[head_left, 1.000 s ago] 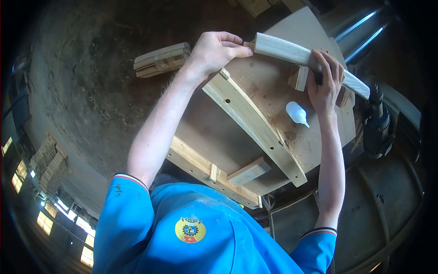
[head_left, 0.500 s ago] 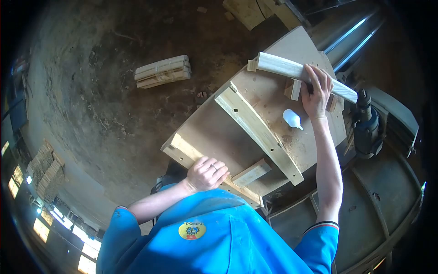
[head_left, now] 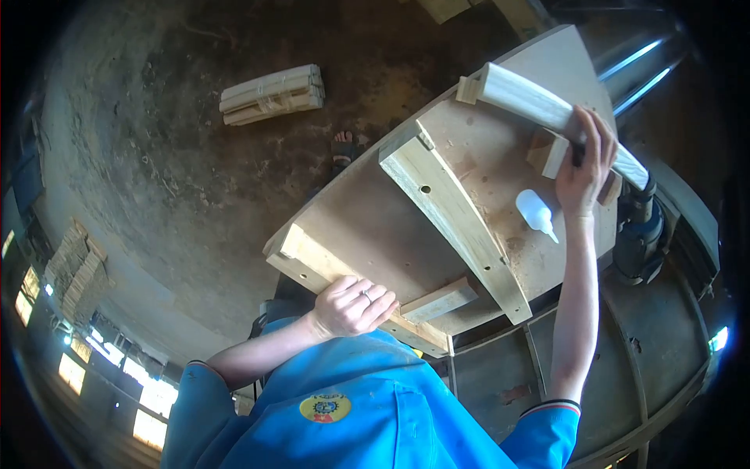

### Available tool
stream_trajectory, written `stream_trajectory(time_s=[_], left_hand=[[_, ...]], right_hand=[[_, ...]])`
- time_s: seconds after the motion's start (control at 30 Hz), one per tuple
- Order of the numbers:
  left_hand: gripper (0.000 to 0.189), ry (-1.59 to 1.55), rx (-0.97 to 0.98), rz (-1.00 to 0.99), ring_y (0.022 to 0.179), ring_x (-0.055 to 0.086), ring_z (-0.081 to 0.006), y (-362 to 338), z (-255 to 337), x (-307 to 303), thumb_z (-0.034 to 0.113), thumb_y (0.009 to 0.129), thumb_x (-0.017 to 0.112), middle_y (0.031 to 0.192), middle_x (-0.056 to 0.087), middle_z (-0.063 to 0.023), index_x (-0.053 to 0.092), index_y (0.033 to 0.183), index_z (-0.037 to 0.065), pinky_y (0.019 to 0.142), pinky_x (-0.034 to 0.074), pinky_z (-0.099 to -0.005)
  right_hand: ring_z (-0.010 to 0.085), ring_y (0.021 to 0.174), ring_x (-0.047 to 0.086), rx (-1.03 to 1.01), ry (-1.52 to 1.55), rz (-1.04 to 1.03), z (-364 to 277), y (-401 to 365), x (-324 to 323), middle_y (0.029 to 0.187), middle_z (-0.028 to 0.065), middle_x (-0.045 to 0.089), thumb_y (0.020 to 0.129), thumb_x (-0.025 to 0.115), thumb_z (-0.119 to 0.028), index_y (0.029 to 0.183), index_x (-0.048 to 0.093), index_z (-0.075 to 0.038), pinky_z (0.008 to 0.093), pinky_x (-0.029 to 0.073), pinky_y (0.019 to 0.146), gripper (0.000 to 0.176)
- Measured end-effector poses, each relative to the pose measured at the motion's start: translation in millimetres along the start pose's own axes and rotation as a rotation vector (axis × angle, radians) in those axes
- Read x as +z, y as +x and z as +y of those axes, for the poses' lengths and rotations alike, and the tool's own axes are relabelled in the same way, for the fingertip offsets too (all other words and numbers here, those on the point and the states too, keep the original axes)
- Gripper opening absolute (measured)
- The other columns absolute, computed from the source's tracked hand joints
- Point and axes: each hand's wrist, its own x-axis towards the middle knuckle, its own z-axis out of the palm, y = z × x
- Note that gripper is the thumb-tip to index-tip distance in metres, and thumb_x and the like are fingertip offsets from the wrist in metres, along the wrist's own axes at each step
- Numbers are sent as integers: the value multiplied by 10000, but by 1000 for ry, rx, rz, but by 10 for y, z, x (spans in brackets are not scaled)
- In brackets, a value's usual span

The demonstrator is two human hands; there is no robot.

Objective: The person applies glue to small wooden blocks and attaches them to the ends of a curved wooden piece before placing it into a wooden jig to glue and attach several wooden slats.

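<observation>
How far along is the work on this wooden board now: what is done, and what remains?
Done: the curved piece lies across a block at the far end of the board. In hand: the right hand holds it there, and the left hand grips the near rail. Left, probably: any gluing, since the white bottle lies apart from both hands.

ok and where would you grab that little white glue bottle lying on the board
Take the white bottle by its rounded body, not the thin nozzle. It lies on its side on the board with the nozzle pointing toward the near right, so coming from above, fingers across its width, looks best. The right hand, nearest it, is holding the curved wooden piece.
</observation>
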Motion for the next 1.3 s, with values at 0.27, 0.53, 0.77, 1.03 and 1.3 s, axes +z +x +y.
stream_trajectory(time_s=[0.27,0.53,0.77,1.03,1.3], left_hand=[[155,-11,10,-18,705,647,-127,-9,-15,-3,224,827,765,834,686,15,717,926,115,681,463,-284],[159,2,4,-5,699,635,-127,-17,-3,5,221,821,763,840,676,26,722,938,121,681,450,-274],[147,-44,-2,24,738,640,-124,-67,53,9,240,826,752,862,679,36,724,939,150,749,453,-322],[141,86,22,65,732,625,-104,-125,163,143,282,820,740,820,643,78,711,903,171,718,413,-312],[135,130,52,159,693,600,-139,-115,156,171,284,843,728,785,618,46,704,890,160,707,408,-334]], right_hand=[[306,1270,514,-24,-13,40,61,-51,75,1318,96,599,863,683,-45,1343,614,-152,462,367,1128,496],[293,1263,536,-37,-17,52,95,-53,75,1314,87,620,825,702,-5,1331,640,-169,453,386,1121,535],[297,1262,534,-31,-27,16,10,3,2,1305,90,618,740,708,31,1333,637,-149,438,373,1117,624],[284,1224,551,11,-31,49,-80,65,-36,1277,62,628,715,747,-26,1311,649,-151,431,404,1078,617],[293,1211,554,-9,-43,86,-105,66,-96,1275,62,627,751,728,-82,1311,631,-161,439,420,1060,573]])
